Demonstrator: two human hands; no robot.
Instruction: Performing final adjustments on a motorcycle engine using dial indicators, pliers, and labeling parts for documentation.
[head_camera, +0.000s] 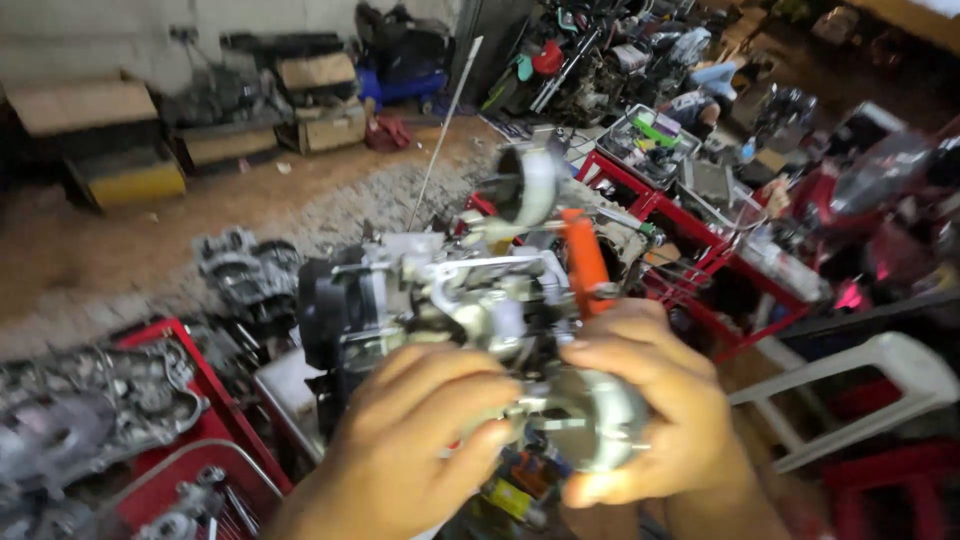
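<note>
Both of our hands come first, low in the view and blurred: our left hand (400, 450) and our right hand (640, 410) sit close together, each clamped on the same grey metal carburetor (500, 330), which we hold up in the air at chest level, above the clutter. Our right fingers wrap its round bowl-shaped end; our left fingers curl under the near side. An orange-handled tool (585, 260) stands up just behind our right hand, but we cannot tell whether we grip it or it only rests against the part.

We judge the hold risky. The piece looks heavy and oily, it hangs over nothing soft, and a slip of either grip could drop it onto the red rack (215, 410) and the engine casing (90, 410) at lower left. The tool could also fall loose if it is merely wedged.

Farther off lie a red tray stand (650, 195), a white plastic stool (880, 370), gravel floor and cardboard boxes (320, 100) by the wall.
</note>
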